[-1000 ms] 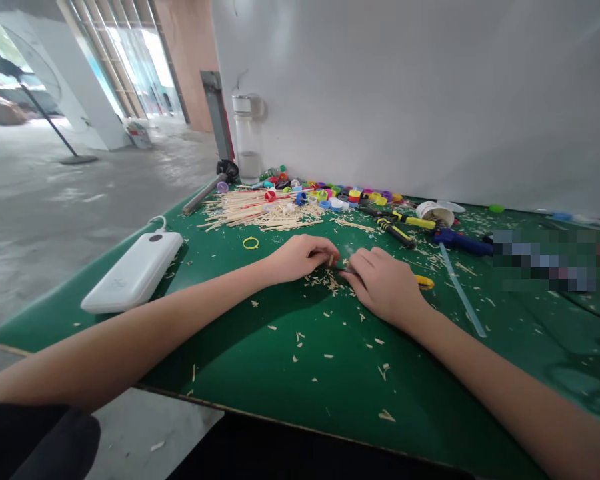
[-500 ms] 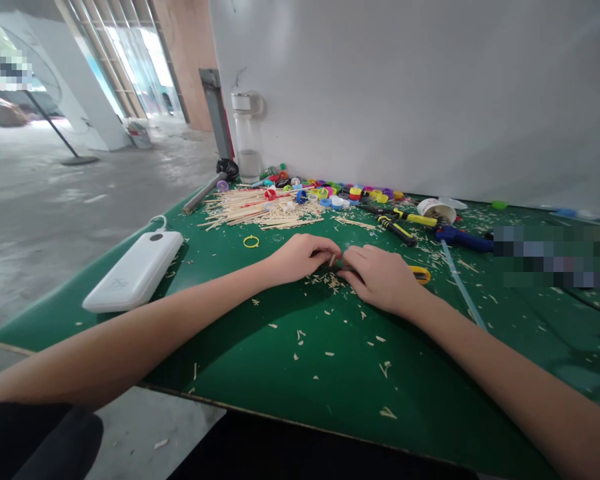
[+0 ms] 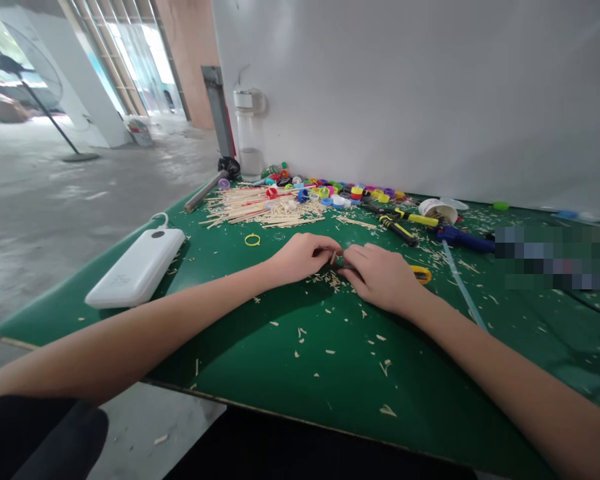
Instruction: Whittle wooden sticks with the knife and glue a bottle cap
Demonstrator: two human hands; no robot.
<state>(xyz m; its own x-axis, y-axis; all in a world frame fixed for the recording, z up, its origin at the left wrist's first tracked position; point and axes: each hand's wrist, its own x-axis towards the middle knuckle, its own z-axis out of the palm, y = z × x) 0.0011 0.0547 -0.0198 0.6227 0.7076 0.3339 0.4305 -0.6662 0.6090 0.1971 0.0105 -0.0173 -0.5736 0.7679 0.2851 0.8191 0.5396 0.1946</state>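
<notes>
My left hand (image 3: 303, 257) is closed, its thumb and fingers pinching a short wooden stick (image 3: 334, 257) that shows between the two hands. Wrapped round a utility knife, my right hand (image 3: 380, 277) lies low over the table; the yellow end of the knife (image 3: 421, 274) sticks out behind the palm. The knife's front is mostly hidden by the fingers, close to the stick. Below the fingertips is a small heap of wood shavings (image 3: 334, 283).
On the green table (image 3: 240, 360) lie a white power bank (image 3: 137, 270), a yellow ring (image 3: 253, 240), a pile of wooden sticks (image 3: 260, 207), coloured bottle caps (image 3: 337, 201), pliers (image 3: 397, 229), a tipped white cup (image 3: 439, 211) and a blue glue gun (image 3: 463, 238). A glass bottle (image 3: 250, 140) stands behind.
The view has shifted very slightly. Both hands stay in nearly the same place, with the stick and the knife still in them.
</notes>
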